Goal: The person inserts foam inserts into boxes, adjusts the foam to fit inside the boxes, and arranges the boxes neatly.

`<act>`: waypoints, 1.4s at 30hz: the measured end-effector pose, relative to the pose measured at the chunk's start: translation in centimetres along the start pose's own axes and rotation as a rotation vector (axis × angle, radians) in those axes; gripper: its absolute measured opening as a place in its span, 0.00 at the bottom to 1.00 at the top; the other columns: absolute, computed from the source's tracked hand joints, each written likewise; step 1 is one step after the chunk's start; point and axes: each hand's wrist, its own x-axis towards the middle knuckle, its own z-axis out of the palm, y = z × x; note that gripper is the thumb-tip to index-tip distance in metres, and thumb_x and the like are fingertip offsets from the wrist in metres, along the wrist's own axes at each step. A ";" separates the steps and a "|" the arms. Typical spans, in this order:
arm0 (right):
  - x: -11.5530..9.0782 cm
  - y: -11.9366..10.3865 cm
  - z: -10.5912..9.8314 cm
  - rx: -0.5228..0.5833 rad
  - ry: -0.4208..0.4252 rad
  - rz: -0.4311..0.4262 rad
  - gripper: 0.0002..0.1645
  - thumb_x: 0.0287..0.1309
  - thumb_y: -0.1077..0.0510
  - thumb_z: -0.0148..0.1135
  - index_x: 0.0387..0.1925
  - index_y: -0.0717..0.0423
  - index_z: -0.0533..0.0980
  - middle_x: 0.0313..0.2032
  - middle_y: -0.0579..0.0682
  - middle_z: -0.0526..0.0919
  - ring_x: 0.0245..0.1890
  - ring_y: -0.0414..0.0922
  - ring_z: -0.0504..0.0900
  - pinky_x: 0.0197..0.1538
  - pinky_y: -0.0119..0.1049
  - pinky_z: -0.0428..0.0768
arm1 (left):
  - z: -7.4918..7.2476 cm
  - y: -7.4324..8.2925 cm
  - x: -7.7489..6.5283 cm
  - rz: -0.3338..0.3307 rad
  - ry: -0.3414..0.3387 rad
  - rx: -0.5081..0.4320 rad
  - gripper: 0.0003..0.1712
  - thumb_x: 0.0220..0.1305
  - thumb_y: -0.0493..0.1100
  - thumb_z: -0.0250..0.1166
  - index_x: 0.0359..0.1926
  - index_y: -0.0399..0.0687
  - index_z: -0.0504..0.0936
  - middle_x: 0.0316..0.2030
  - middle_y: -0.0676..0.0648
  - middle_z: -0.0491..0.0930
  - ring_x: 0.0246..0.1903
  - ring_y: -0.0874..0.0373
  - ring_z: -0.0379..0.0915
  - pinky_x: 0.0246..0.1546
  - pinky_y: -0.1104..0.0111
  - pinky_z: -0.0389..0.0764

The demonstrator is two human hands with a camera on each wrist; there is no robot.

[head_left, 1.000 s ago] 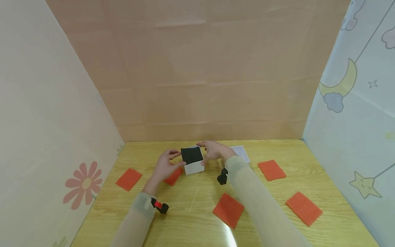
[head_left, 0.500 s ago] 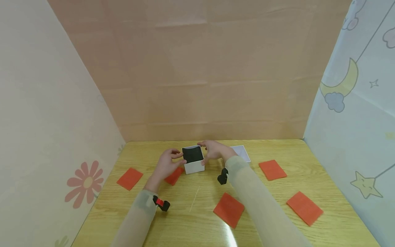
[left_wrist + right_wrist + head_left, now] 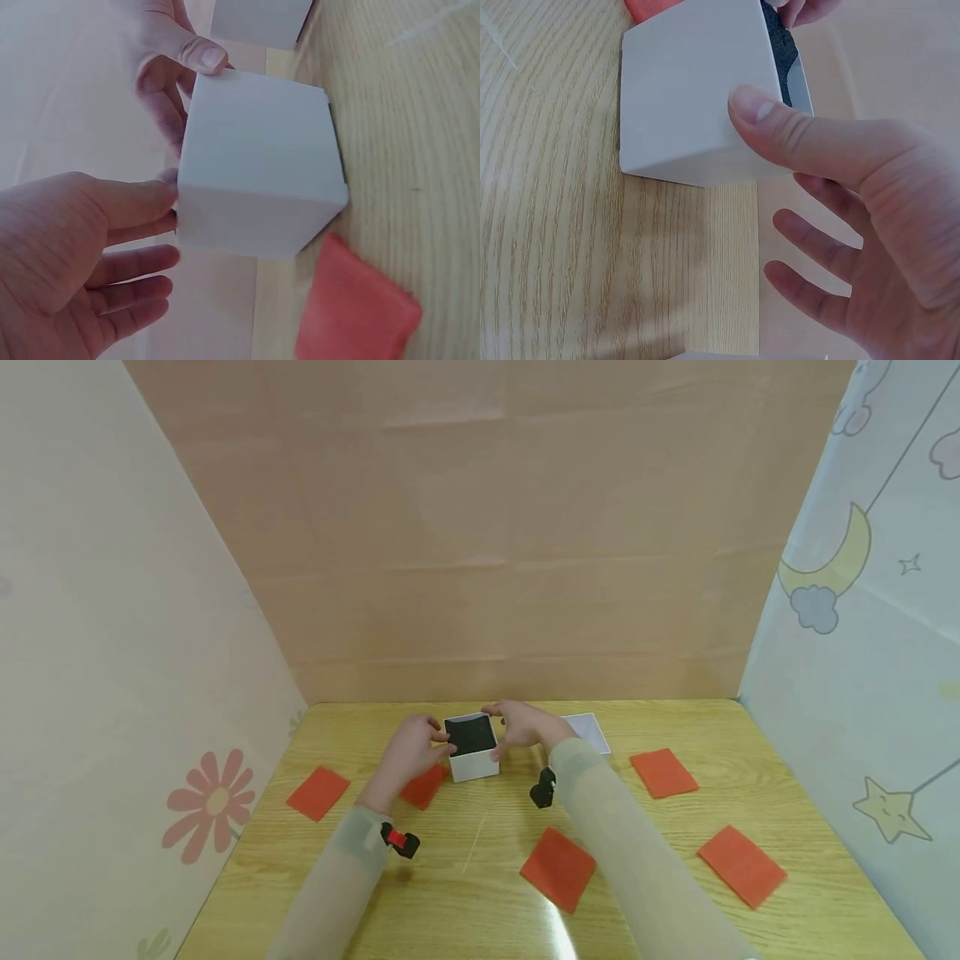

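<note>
A small white box stands upright on the table, its top open. Black foam-like lining fills its mouth, with a wavy edge showing at the rim in the right wrist view. My right hand grips the box at its right side, thumb on the front face and forefinger at the back corner. At the left rim, my left hand has thumb and forefinger pinched together on the black lining's edge; its other fingers are loosely bent in the left wrist view. The fingertips are partly hidden behind the box there.
Behind my right wrist lies a shallow white lid, inner side up. Several red squares are spread over the wooden table, one close to the box's left and another in front. Papered walls rise behind and at both sides.
The black lining has sunk lower into the box, its left edge now inside the rim. My left hand has shifted slightly right and turned over the rim. The right hand stays in place.
</note>
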 end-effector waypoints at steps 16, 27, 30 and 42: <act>-0.1 -0.1 0.0 0.001 0.000 0.000 0.61 0.52 0.56 0.87 0.83 0.48 0.63 0.79 0.49 0.66 0.73 0.58 0.72 0.71 0.52 0.74 | -1.1 1.4 2.0 0.017 -0.089 0.173 0.04 0.63 0.46 0.80 0.34 0.52 0.96 0.40 0.50 0.85 0.44 0.52 0.77 0.49 0.57 0.84; 0.0 0.2 0.0 -0.002 -0.003 0.008 0.61 0.52 0.54 0.87 0.83 0.45 0.64 0.79 0.49 0.66 0.73 0.58 0.72 0.70 0.53 0.74 | -1.5 2.1 3.1 0.066 -0.078 0.198 0.11 0.61 0.45 0.82 0.44 0.50 0.96 0.58 0.41 0.81 0.59 0.44 0.72 0.65 0.52 0.75; 0.0 0.3 -0.1 0.005 -0.004 0.012 0.61 0.52 0.55 0.87 0.83 0.45 0.63 0.79 0.49 0.66 0.74 0.59 0.72 0.71 0.53 0.74 | -1.5 2.2 3.7 0.073 -0.106 0.222 0.09 0.60 0.44 0.83 0.42 0.51 0.96 0.58 0.42 0.82 0.61 0.44 0.71 0.66 0.52 0.74; -0.1 0.5 -0.1 -0.006 0.002 -0.010 0.60 0.52 0.53 0.87 0.83 0.46 0.64 0.79 0.51 0.66 0.73 0.60 0.73 0.70 0.55 0.75 | -0.7 2.1 4.9 0.019 -0.118 0.195 0.21 0.54 0.47 0.87 0.51 0.54 0.95 0.61 0.42 0.79 0.62 0.44 0.68 0.68 0.47 0.72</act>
